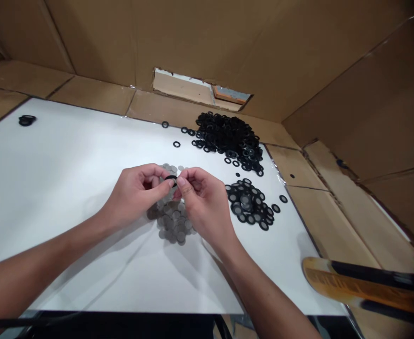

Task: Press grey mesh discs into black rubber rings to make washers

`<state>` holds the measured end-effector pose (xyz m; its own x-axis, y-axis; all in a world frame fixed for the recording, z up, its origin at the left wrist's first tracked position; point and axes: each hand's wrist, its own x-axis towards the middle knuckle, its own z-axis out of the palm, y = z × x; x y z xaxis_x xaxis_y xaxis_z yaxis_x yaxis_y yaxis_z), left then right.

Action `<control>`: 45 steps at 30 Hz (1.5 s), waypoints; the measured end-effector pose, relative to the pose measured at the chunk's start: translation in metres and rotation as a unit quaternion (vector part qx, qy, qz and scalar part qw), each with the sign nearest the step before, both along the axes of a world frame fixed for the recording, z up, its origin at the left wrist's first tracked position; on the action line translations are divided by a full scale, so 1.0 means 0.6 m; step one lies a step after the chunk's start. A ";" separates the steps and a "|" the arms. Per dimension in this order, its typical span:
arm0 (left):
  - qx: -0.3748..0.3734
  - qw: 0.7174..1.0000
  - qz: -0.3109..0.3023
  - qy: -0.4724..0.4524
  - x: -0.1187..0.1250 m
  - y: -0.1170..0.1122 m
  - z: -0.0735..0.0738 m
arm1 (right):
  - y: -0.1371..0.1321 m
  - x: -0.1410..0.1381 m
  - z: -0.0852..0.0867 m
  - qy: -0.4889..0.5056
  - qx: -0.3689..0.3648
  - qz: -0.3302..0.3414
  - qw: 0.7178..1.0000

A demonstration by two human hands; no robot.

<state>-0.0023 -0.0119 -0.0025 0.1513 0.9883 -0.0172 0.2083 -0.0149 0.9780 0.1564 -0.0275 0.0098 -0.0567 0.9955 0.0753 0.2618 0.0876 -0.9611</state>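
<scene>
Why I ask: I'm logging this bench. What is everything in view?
Flat white board: one, white, under all the small parts.
Heap of black rubber rings: many, black, far side of the board.
Cluster of black rings, some with grey centres: dozens, black and grey, right of the hands.
Flat round grey discs: dozens, grey, beneath the hands.
Small stack of black rings: one, black, far left corner.
Brown corrugated cardboard lining: one, brown, around the board.
Blurred yellow-and-black object: one, yellow and black, lower right.
Left hand: one, bare, fingertips on a black ring.
Right hand: one, bare, fingertips on that ring.
</scene>
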 end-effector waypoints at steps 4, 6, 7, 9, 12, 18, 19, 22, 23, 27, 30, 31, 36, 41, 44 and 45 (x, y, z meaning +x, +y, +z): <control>0.002 1.000 -0.001 -0.008 0.001 -0.001 -0.001 | -0.001 0.001 0.001 0.001 -0.001 0.001 1.000; 0.003 1.000 0.000 -0.013 0.001 -0.001 0.000 | -0.001 0.000 0.000 0.003 0.001 0.005 1.000; 0.004 1.000 0.000 -0.016 0.001 -0.001 0.001 | -0.001 0.000 0.000 0.004 0.002 0.007 1.000; 0.003 1.000 -0.003 -0.018 0.000 -0.002 0.002 | 0.000 -0.001 -0.001 0.005 0.002 0.009 1.000; 0.001 1.000 -0.013 -0.021 -0.002 -0.003 0.005 | 0.003 0.000 0.001 0.006 0.000 0.009 1.000; -0.016 0.995 0.003 -0.102 -0.006 0.000 0.009 | 0.005 0.015 0.020 0.042 -0.021 -0.024 0.999; -0.019 0.993 0.011 -0.115 -0.006 0.002 0.009 | 0.003 0.021 0.023 0.054 -0.019 -0.032 0.998; -0.029 0.990 0.017 -0.136 -0.007 0.004 0.005 | -0.009 0.050 0.025 0.058 -0.012 -0.070 0.996; -0.034 0.990 0.013 -0.137 -0.008 0.004 0.003 | -0.015 0.064 0.024 0.053 -0.010 -0.088 0.995; -0.048 0.990 -0.004 -0.133 -0.008 0.000 -0.002 | -0.037 0.131 0.007 -0.006 -0.025 -0.153 0.988; -0.045 0.990 -0.017 -0.133 -0.006 -0.003 -0.002 | -0.040 0.184 -0.009 -0.130 -0.036 -0.197 0.971; -0.041 0.990 -0.021 -0.133 -0.006 -0.004 -0.002 | -0.038 0.201 -0.014 -0.155 -0.040 -0.210 0.964; -0.023 0.992 -0.027 -0.125 -0.006 -0.005 -0.003 | -0.004 0.261 -0.021 -0.320 -0.092 -0.250 0.909; -0.014 0.994 -0.019 -0.109 -0.010 0.000 -0.005 | 0.061 0.273 0.009 -0.451 -0.162 -0.219 0.850; -0.006 0.994 -0.017 -0.111 -0.012 0.003 -0.009 | 0.118 0.253 0.020 -0.497 -0.161 -0.191 0.831; -0.004 0.993 -0.016 -0.114 -0.012 0.005 -0.011 | 0.136 0.243 0.018 -0.506 -0.158 -0.173 0.830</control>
<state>-0.0093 -0.0091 -0.0093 0.1841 0.9828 0.0133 -0.0188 -0.0100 0.9998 0.3024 0.0539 0.0209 0.3619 0.9264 -0.1039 0.9062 -0.3758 -0.1938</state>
